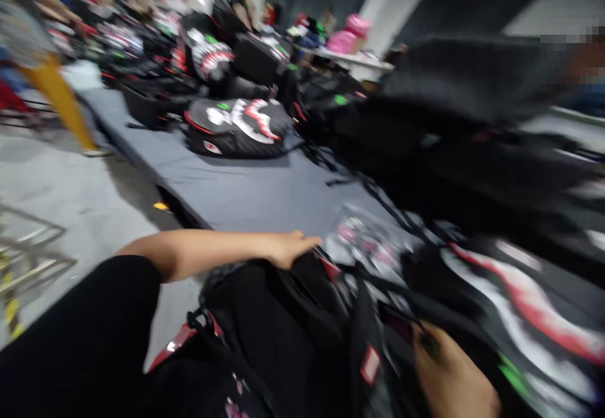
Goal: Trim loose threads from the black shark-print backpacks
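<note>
A black backpack (278, 317) with red trim, a small red-and-white label and pink printed marks lies in front of me, its top seemingly parted. My left hand (288, 249) reaches across its far side, the fingers closed on the bag's upper edge. My right hand (454, 371) is curled at the bag's right side near a strap, blurred by motion; a small dark thing shows at its fingers, too smeared to name. Just beyond the bag lies a clear plastic packet (366, 241) with pink bits inside.
A long grey table (246, 194) runs away from me. On it sits a shark-mouth backpack (241, 128), with more piled behind. Black bags (425, 147) are heaped at the right, beside another shark-mouth bag (529, 304). A person in yellow trousers (63, 99) stands at the left.
</note>
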A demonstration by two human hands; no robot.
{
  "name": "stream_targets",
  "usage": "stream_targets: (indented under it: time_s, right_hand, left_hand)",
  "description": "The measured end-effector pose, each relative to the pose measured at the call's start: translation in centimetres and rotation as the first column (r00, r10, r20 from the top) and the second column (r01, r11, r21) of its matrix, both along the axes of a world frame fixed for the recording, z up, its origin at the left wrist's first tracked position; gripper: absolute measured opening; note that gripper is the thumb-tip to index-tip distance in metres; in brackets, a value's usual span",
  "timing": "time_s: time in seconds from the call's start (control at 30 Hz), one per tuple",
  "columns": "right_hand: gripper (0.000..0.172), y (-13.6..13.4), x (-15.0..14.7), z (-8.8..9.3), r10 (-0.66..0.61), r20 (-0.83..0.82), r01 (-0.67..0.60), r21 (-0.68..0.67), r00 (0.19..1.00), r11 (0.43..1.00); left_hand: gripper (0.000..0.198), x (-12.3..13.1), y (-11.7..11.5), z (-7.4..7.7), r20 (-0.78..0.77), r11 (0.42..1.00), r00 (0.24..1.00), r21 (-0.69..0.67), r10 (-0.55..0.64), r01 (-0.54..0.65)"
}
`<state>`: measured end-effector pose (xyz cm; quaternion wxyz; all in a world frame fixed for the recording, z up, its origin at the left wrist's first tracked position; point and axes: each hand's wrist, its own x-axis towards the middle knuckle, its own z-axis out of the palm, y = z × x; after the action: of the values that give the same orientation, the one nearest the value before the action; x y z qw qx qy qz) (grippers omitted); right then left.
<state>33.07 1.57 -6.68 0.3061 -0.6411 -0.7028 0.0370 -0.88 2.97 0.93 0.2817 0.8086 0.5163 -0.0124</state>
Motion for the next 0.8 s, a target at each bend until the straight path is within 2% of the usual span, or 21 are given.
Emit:
stream_targets:
  time_s: [0.03, 0.1, 0.17, 0.27, 0.37, 0.5, 0.6, 0.67, 0.7, 0.77, 0.8]
  right_hand:
    - [0.035, -1.8, 0.1, 1.0, -0.134, -0.078, 0.133, -0.018, 0.988, 0.991]
    - [0.040, -4.3, -0.8, 2.7, -0.245, -0.321, 0.240, -0.058, 0.915, 0.969]
    - [0.038, -5.3, -2.6, 3.9, -0.213, -0.469, 0.197, -0.085, 0.857, 0.977]
    - [0.029, -5.8, -6.0, 5.0, -0.079, -0.498, 0.057, -0.060, 0.863, 0.997]
    - [0.021, -5.8, -8.9, 5.0, 0.118, -0.435, -0.141, -0.020, 0.893, 0.990]
    - [0.018, -4.8, -11.5, 3.8, 0.336, -0.303, -0.348, 0.016, 0.892, 0.938]
    - [0.022, -4.0, -12.7, 3.7, 0.432, -0.010, -0.432, -0.033, 0.902, 0.901]
    - [0.034, -3.6, -13.5, 4.5, 0.502, 0.224, -0.469, -0.187, 0.835, 0.863]
    - [0.038, -3.3, -14.0, 5.1, 0.544, 0.300, -0.475, -0.275, 0.784, 0.836]
    - [0.040, -2.6, -15.2, 6.1, 0.613, 0.347, -0.488, -0.386, 0.709, 0.783]
    - [0.037, -2.3, -15.7, 6.5, 0.630, 0.332, -0.501, -0.398, 0.702, 0.769]
  left_hand:
    - [0.088, -0.2, 0.1, -0.3, 0.016, 1.000, 1.000, -0.015, -0.012, 0.013]
    - [0.093, -0.6, 1.1, -1.2, 0.018, 0.998, 0.999, -0.054, -0.041, 0.042]
    - [0.095, -0.8, 2.1, -2.0, -0.003, 0.996, 1.000, -0.083, -0.027, 0.027]
    - [0.095, -0.8, 2.3, -2.1, -0.028, 0.995, 0.999, -0.096, -0.020, 0.017]
    - [0.095, -0.7, 1.6, -1.5, -0.010, 0.996, 1.000, -0.089, -0.017, 0.016]
    - [0.092, -1.7, 1.4, -1.7, 0.117, 0.998, 0.993, -0.068, -0.004, 0.012]
    - [0.080, -2.9, 0.2, -2.3, 0.275, 0.998, 0.961, -0.060, 0.041, -0.025]
    - [0.069, -3.6, -1.4, -2.7, 0.365, 0.991, 0.925, 0.029, 0.109, -0.128]
    - [0.062, -3.8, -2.3, -2.9, 0.409, 0.978, 0.905, 0.115, 0.115, -0.176]
    - [0.049, -3.8, -3.9, -3.2, 0.478, 0.926, 0.878, 0.311, 0.041, -0.212]
    - [0.043, -3.7, -4.4, -3.4, 0.491, 0.903, 0.871, 0.381, -0.018, -0.197]
